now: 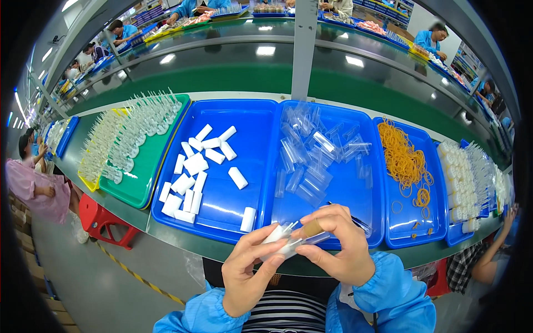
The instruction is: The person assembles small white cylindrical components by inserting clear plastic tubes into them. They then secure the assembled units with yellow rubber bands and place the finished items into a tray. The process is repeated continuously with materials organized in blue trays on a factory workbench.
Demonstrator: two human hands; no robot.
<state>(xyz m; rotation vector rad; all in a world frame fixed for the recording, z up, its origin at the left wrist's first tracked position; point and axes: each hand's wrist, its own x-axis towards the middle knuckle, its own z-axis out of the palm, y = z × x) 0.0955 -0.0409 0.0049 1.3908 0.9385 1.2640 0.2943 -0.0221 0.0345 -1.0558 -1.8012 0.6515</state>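
Close together over the front edge of the blue trays, both my hands work on small parts. My left hand (250, 269) is closed on white plastic pieces (275, 234) with thin pale prongs pointing to the right. Pinched in my right hand (345, 247) is a clear plastic tube (317, 238), its left end at the prongs. A tan-brown piece (311, 228) shows by the right fingers; its kind cannot be made out. Just beyond lies a blue tray (355, 213) of loose clear tubes (311, 186). A dark, thin tool (361, 225) rests partly behind my right hand.
Left stands a blue tray (222, 213) of white blocks (195, 164), then a green tray (152, 161) with rows of spiky clear parts (136, 130). Orange rubber bands (402, 155) fill a blue tray on the right, beside stacked white parts (458, 183). A post (304, 55) rises behind; other people work around.
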